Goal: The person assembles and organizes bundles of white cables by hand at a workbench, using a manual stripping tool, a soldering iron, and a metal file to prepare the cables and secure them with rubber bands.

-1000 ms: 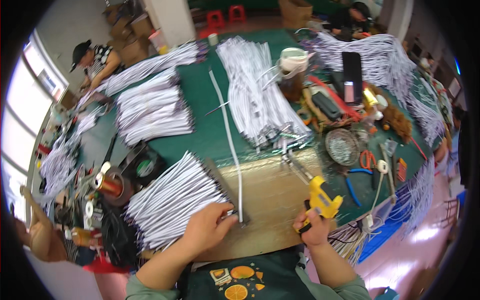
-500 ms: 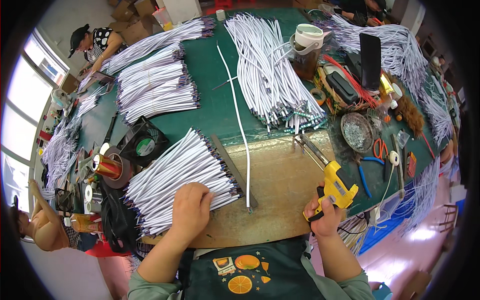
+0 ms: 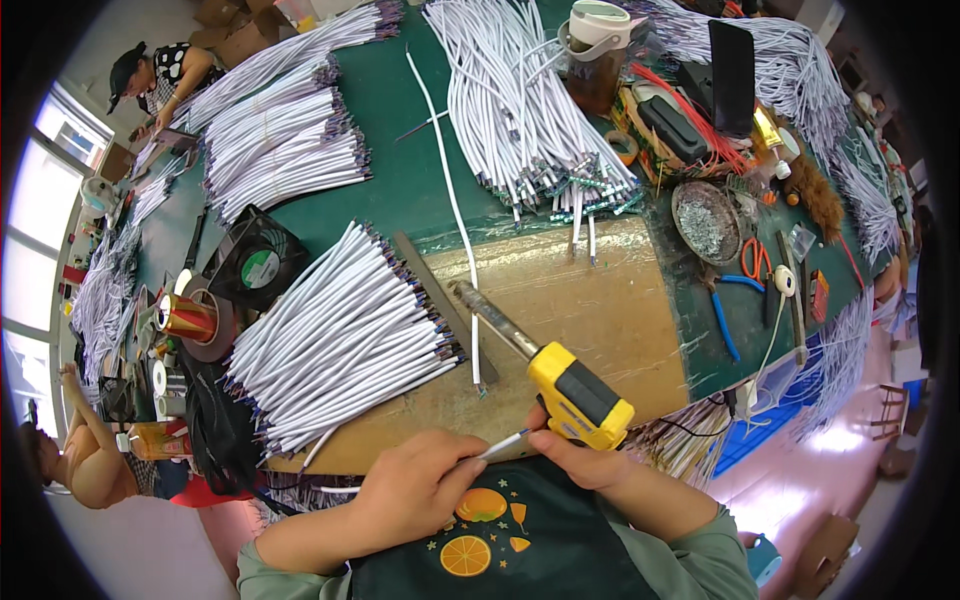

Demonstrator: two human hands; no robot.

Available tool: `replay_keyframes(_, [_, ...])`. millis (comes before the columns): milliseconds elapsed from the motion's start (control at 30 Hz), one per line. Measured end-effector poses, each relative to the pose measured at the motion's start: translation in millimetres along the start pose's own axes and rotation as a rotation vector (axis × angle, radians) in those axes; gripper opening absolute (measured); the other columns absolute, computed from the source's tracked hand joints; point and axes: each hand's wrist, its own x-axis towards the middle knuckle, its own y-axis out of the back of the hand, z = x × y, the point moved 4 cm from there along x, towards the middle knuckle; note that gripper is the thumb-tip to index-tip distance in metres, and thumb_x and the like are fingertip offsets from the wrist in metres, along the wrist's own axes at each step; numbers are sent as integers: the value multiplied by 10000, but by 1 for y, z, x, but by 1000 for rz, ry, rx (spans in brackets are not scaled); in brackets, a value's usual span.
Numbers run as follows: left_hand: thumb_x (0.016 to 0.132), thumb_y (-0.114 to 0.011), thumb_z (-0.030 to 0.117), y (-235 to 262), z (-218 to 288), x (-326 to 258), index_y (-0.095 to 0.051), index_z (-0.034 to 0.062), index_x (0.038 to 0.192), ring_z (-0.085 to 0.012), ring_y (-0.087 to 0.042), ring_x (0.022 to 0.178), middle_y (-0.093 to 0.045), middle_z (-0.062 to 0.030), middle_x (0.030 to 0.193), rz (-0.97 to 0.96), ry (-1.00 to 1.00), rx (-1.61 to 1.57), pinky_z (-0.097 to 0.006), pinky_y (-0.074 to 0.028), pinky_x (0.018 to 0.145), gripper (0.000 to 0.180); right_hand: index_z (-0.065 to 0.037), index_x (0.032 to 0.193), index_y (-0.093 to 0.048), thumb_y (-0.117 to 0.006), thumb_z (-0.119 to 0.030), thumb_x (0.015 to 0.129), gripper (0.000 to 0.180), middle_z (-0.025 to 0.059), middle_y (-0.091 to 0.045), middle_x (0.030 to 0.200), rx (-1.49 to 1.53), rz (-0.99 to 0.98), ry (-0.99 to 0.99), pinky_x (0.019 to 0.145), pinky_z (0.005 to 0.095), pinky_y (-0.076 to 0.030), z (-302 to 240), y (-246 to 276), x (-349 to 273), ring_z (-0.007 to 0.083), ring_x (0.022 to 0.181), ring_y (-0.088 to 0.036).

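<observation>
A round metal dish (image 3: 707,220) sits on the right part of the green table (image 3: 410,190) and holds a heap of tiny grey bits. Behind it, a brown jug (image 3: 598,55) with a white lid stands upright; what is inside cannot be told. The right hand (image 3: 580,462) is closed around the handle of a yellow tool (image 3: 570,388). The tool is chunky yellow and black plastic with a long, dull metal tip (image 3: 495,318), and that tip lies slanted over the brown board (image 3: 590,300), pointing up and to the left, away from the person. The left hand (image 3: 420,488) is curled, with the fingertips pinched on the end of a thin white wire (image 3: 500,445). This wire is short and smooth, it runs from the left hand up and to the right, and its far end reaches the right hand just under the tool, close to the person's chest. To the left on the board lies a thick bundle (image 3: 345,340) of the same white wires, all straight, with dark little ends. One long white wire (image 3: 455,215) lies alone across table and board. More white piles (image 3: 520,100) lie farther back.
</observation>
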Motion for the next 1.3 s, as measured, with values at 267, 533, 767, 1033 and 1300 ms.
replay_keyframes(267, [890, -647, 194, -15, -20, -2, -667, 73, 1039, -298, -649, 810, -650, -124, 889, -110, 169, -133, -364, -519, 696, 193, -33, 1061, -605, -668, 3, 874, 201, 15, -638, 937, 69, -54, -36, 754, 241, -497, 6, -11, 0, 76, 873, -601])
replay_keyframes(533, [933, -623, 193, -18, -34, -1, -648, 51, 1073, -188, -635, 752, -651, -99, 859, -268, 439, -444, -307, -507, 674, 201, -22, 1084, -599, -684, 16, 855, 247, 33, -646, 917, 47, -30, 4, 734, 239, -503, 12, -6, -4, 91, 838, -619])
replay_keyframes(767, [946, -625, 156, -24, -30, 11, -619, 6, 1054, -72, -606, 693, -635, -25, 784, -200, 196, -357, -222, -500, 607, 184, 35, 1177, -540, -694, 23, 841, 370, 55, -647, 899, -131, -45, 151, 726, 245, -508, 5, -15, -1, 110, 819, -626])
replay_keyframes(1033, [961, -603, 162, -34, -43, 7, -593, 7, 1017, -90, -597, 669, -619, -34, 767, -255, 469, -733, -226, -491, 566, 165, -4, 1042, -572, -719, -13, 826, 261, 64, -644, 838, -219, -28, 165, 672, 262, -500, 11, -16, 0, 143, 743, -628])
replay_keyframes(1300, [955, -608, 153, -49, -55, 3, -567, 23, 1004, -98, -556, 595, -612, -44, 783, -161, 505, -1179, -215, -427, 497, 145, -9, 980, -587, -710, -12, 827, 197, 49, -620, 797, -228, -48, 167, 632, 282, -479, 5, -21, 0, 150, 694, -598])
